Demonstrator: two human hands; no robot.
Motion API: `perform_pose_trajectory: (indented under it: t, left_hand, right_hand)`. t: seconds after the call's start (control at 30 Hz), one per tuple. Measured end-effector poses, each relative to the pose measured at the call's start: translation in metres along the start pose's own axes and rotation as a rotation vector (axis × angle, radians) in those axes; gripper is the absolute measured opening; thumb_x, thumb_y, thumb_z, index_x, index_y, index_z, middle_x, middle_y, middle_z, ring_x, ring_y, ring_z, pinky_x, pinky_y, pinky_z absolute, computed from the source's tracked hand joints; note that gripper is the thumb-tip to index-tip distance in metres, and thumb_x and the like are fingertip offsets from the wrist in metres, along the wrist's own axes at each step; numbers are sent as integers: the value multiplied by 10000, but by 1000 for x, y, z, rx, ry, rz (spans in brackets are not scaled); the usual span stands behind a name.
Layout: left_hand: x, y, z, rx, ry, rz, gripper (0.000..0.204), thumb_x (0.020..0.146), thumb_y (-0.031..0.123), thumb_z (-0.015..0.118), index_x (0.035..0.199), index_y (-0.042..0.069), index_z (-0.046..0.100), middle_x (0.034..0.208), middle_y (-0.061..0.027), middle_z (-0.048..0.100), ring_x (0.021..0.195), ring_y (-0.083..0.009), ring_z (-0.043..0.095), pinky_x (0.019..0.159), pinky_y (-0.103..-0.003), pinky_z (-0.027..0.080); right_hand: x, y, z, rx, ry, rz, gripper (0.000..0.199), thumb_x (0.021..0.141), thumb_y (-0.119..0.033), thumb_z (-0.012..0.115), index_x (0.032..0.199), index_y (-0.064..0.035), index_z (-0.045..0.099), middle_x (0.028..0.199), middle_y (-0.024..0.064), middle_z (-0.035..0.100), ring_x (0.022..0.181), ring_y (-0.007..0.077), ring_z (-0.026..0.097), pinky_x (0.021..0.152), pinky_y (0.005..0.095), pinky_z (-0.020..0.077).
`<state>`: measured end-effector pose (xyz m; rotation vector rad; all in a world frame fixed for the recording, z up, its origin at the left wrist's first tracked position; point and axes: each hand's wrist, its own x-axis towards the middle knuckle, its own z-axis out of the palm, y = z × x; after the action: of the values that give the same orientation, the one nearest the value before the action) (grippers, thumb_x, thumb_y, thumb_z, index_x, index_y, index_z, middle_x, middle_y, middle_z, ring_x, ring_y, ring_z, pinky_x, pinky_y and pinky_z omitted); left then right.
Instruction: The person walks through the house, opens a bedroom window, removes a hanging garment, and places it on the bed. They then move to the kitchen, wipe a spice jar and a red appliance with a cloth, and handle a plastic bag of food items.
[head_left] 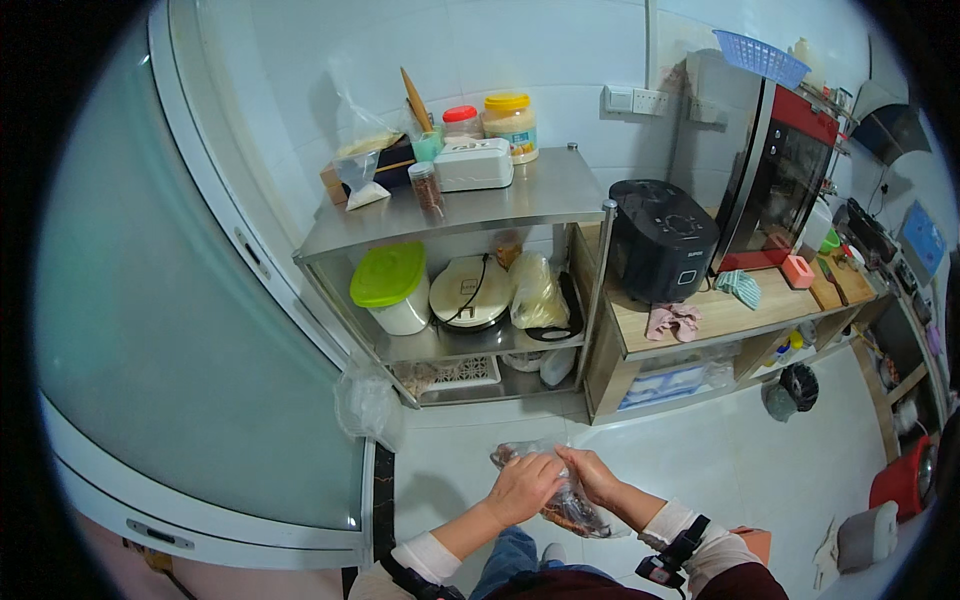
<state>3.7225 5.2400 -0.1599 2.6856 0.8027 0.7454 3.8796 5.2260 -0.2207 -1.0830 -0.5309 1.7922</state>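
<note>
Kitchen with pale tiled floor point(690, 465) and steel rack point(550, 190). Clear plastic bag point(571, 506), brownish contents, held above the floor off the rack's lower front right corner; left hand point(527, 487) and right hand point(592, 476) both clamped on it. Apparent step: handling the bag; next move calls for steady two-handed grip.

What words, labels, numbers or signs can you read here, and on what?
Black cooker: pale lettering on its front, not copied here.
Yellow-lidded jar: label text too small to read.
White box: marks on top too blurred.
Round cream appliance: badge too small.
Clear bag: no readable text.
</note>
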Motion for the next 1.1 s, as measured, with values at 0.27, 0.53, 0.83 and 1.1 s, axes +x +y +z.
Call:
perform_pose_trajectory:
  t: [0.27,0.53,0.83,1.1]
  left_hand:
    - [33,-91,6,-302,-194,-283,214,824,245,570,724,55,572,662,-83,555,654,-225,545,606,-320,431]
    - [66,-189,-6,-1323,-270,-737,303,906,233,494,680,35,530,629,0,504,614,-102,444,639,-240,363]
    - [90,-241,-9,-1589,-179,-768,294,929,246,444,712,54,490,636,-27,475,644,-127,446,672,-269,360]
    - [155,-262,6,-1432,-341,-619,276,932,250,435,761,45,504,680,-17,506,663,-104,443,663,-252,354]
  right_hand:
    - [42,-26,-6,-874,-166,-351,585,779,-439,614,1157,-14,476,1097,118,528,1002,241,501,863,342,395]
    - [120,-44,9,-1510,-114,-212,707,698,-244,626,1302,-77,297,1270,148,369,1201,319,345,928,484,331]
    - [180,-25,-7,-1327,-150,-366,746,725,-229,645,1318,-65,223,1227,201,414,1131,369,409,932,444,371]
    - [212,-32,-28,-397,94,149,596,898,-295,491,1324,-89,129,988,127,525,761,226,592,557,340,541]
